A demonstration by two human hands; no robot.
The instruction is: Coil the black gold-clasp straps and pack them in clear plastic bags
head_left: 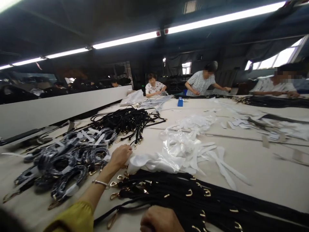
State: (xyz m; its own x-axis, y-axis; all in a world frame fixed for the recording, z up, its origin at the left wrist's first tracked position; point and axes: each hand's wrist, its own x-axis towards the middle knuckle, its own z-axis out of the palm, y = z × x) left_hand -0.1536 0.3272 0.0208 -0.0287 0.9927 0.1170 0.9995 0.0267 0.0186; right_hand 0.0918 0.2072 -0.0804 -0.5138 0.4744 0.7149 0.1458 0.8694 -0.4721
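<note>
My left hand point(121, 156) is stretched forward, its fingers curled down beside the left edge of a crumpled clear plastic sheet point(154, 162). Its fingertips are turned away from me, so whatever they hold is hidden. At the bottom edge my right hand point(162, 219) is closed in a fist, with something dark under its fingers that I cannot make out. It is over a long bundle of black straps point(217, 196) with gold clasps and rings. To the left of my left arm lies a pile of coiled black straps in clear wrap point(62, 164).
Loose black straps with gold hooks point(127, 120) are heaped further back. White strips point(224, 167) lie right of the plastic. A blue box point(180, 101) stands near the far edge, where several people work. A white panel point(60, 108) borders the table's left side.
</note>
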